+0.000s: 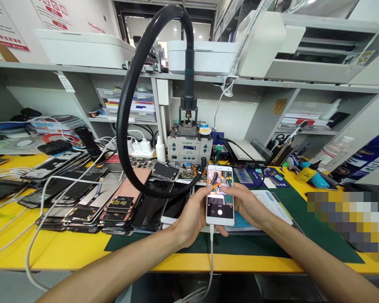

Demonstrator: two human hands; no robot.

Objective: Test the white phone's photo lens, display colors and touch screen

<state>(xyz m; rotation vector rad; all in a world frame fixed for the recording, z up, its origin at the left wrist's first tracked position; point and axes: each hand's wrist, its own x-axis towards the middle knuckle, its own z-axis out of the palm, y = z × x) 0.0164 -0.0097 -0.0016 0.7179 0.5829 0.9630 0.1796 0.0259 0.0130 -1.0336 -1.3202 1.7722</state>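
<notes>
A white smartphone (220, 219) is held upright in front of me, its screen lit with a camera view and a round white shutter button. My left hand (192, 216) wraps round its left edge, the thumb lying over the screen. From the right side my right hand (248, 206) grips the other edge, thumb also on the screen. A white charging cable (212, 244) runs from the phone's bottom end down past the table edge. Most fingers are hidden behind the phone.
Stacks of phone screens and housings (120, 202) cover the left of the yellow table (208, 263). Behind stands a hot air station (189, 147) with a thick black hose (123, 105) looping high. A green mat (322, 227) lies under my forearms. Bottles (306, 172) stand at the right.
</notes>
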